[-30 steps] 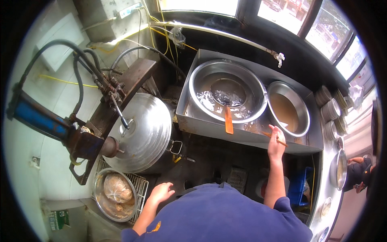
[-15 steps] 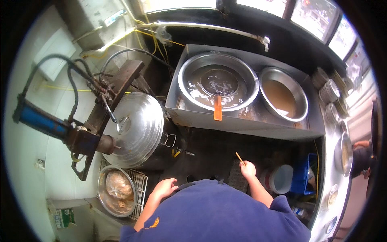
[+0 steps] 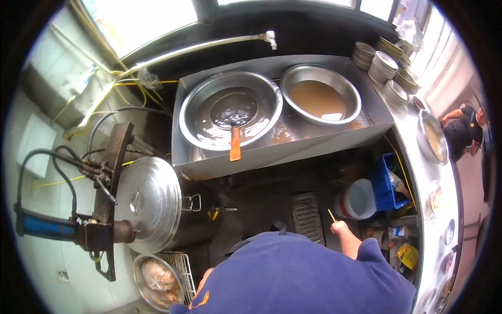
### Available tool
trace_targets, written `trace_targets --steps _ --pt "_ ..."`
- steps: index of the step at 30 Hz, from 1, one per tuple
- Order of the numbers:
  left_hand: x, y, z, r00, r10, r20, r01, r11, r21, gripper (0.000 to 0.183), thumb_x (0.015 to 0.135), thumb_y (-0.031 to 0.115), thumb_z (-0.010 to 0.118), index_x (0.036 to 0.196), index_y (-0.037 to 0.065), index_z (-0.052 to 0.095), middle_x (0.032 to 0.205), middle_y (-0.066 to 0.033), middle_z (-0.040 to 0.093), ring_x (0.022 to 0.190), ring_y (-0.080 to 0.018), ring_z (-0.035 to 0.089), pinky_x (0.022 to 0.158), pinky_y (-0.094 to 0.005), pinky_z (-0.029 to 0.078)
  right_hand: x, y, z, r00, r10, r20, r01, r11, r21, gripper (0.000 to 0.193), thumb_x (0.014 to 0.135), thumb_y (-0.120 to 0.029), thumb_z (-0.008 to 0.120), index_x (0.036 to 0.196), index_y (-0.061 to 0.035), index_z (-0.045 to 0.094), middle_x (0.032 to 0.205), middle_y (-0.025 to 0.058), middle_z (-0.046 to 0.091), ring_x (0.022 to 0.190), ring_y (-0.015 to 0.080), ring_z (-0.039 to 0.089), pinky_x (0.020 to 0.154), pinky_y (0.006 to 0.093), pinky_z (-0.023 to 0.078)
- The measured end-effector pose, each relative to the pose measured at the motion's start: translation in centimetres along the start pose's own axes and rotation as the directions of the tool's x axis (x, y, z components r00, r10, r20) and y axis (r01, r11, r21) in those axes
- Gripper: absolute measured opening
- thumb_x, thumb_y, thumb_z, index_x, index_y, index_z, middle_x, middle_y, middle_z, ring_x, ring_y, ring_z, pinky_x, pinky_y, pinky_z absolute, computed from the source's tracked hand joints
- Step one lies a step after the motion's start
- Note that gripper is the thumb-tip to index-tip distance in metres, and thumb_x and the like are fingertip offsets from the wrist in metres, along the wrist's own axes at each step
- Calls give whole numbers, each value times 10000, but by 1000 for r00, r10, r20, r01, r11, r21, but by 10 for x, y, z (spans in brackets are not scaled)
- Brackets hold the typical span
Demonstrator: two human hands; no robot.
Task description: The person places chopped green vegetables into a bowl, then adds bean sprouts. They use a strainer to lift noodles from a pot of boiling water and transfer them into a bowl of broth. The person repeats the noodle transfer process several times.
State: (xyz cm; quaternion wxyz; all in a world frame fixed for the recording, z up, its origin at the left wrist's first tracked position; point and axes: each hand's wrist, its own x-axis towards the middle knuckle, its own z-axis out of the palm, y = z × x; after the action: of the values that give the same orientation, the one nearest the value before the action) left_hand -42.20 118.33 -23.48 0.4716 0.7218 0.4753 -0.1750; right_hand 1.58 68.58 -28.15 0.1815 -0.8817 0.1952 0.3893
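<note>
My right hand (image 3: pixel 340 228) is closed round a thin, pale wooden stick (image 3: pixel 331 215), whose tip points up and away from me. It is held low, just in front of a white bucket (image 3: pixel 361 198). My left hand (image 3: pixel 206 276) shows only in part at my side, its fingers mostly hidden by my body. A metal basin (image 3: pixel 144 293) with a filled plastic bag (image 3: pixel 158 275) sits nearest to it, beside a wire rack (image 3: pixel 181 267). Ahead, an orange-brown wooden handle (image 3: pixel 235 144) leans over the rim of a large metal basin (image 3: pixel 191 128) of dark liquid.
A second basin (image 3: pixel 351 112) holds brown liquid. At left stand a lidded pot (image 3: pixel 151 193) and a press with a blue cylinder (image 3: pixel 47 226). Stacked plates (image 3: pixel 383 68) line the right counter (image 3: pixel 418 172), and a blue crate (image 3: pixel 384 183) lies below. Another person (image 3: pixel 465 125) stands beyond.
My view has swung to the right, so the basins and pot sit further left. The right hand still grips the stick, now nearer the bucket. My left hand has become mostly hidden.
</note>
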Motion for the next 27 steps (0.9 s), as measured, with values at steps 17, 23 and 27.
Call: trace_targets --steps 17,23,27 --pt "59 87 31 998 11 60 -14 999 49 212 885 185 667 1018 29 722 974 -124 726 922 -193 682 826 -342 537 52 48 19 986 162 25 -163 946 280 187 784 -196 618 660 -86 704 649 70 679 617 182 657 585 353 492" --pt "78 95 35 992 -52 118 50 999 20 192 858 131 681 1008 19 722 973 -113 722 895 -200 678 803 -350 534 27 75 7 970 243 15 -228 885 405 178 800 -133 607 666 -55 695 644 66 674 618 177 654 599 358 482" --pt "88 82 26 991 -41 125 35 998 50 186 847 122 689 994 13 724 957 -116 722 872 -200 677 787 -352 535 -5 69 15 971 229 64 -232 850 472 156 819 -109 602 725 -31 698 642 78 665 573 176 638 539 339 474"
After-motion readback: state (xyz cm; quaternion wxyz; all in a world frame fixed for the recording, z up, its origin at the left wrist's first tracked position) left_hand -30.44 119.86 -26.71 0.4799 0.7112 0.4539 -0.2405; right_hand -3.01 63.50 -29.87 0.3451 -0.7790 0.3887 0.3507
